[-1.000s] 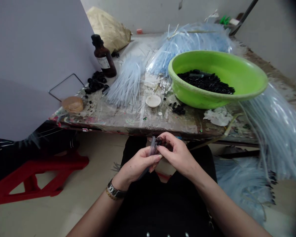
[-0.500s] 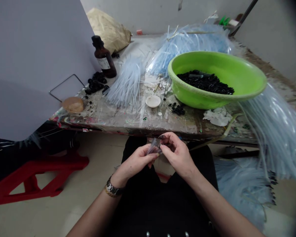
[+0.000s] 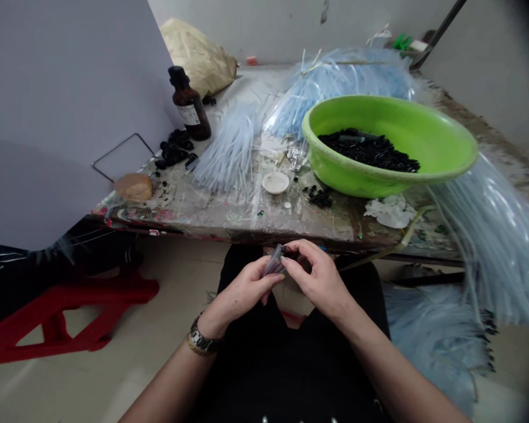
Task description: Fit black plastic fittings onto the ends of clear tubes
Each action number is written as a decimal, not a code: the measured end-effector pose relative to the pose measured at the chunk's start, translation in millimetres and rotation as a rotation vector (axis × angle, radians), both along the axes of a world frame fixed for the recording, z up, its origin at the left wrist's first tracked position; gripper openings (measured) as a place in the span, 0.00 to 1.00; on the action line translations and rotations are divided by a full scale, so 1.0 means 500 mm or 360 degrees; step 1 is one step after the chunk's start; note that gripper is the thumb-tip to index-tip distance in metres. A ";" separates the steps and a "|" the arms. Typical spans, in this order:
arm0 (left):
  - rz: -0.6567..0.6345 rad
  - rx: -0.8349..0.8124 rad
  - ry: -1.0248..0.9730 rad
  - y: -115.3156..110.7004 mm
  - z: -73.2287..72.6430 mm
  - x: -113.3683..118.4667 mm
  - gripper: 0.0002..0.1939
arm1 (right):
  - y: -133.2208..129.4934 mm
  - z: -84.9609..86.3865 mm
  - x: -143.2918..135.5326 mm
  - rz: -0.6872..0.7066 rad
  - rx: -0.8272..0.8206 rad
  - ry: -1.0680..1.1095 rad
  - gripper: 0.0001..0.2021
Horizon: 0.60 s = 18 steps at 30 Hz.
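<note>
Clear plastic tubes [image 3: 273,262] in a small bunch are gripped by my left hand [image 3: 245,289], thumb across them, above my lap. My right hand [image 3: 320,277] meets the tubes' upper ends, its thumb and fingertips pinched on a small dark piece [image 3: 284,249]. The fingertips of both hands almost touch. On the table beyond, a green basin [image 3: 388,182] holds many small black pieces [image 3: 370,151]. A fan of clear tubes [image 3: 231,150] lies left of it, and a white dish [image 3: 275,183] sits between them.
A brown bottle [image 3: 190,108] stands at the back left near black caps [image 3: 174,150] and a round tan block [image 3: 134,187]. Larger tube bundles [image 3: 344,79] lie behind the basin and hang over the right edge. A red stool [image 3: 70,314] is at lower left.
My right fingertips have closed in on the ends of the tubes, with a dark piece now showing there. The view has shifted slightly, so the table sits a little lower.
</note>
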<state>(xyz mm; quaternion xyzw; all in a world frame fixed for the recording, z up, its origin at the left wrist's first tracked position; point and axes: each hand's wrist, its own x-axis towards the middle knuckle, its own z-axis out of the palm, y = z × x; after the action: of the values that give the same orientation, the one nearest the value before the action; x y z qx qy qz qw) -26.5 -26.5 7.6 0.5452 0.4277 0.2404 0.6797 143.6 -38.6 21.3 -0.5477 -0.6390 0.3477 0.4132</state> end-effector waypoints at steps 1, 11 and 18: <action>0.0000 0.0017 0.0024 0.000 0.003 0.001 0.12 | 0.002 0.000 0.000 0.0002 0.0006 0.0005 0.04; 0.0071 0.0003 0.0117 -0.002 -0.013 0.012 0.11 | 0.007 0.009 -0.002 0.0072 0.0152 -0.0038 0.04; 0.0164 -0.0299 -0.0281 0.002 -0.012 0.004 0.12 | -0.003 0.004 0.001 -0.0022 0.0095 -0.0006 0.03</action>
<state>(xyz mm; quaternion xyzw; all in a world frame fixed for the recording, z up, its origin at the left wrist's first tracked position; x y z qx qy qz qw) -24.5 -25.5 1.6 0.4332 0.4144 0.2809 0.7495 144.0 -40.3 23.1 -0.5403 -0.6461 0.3244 0.4306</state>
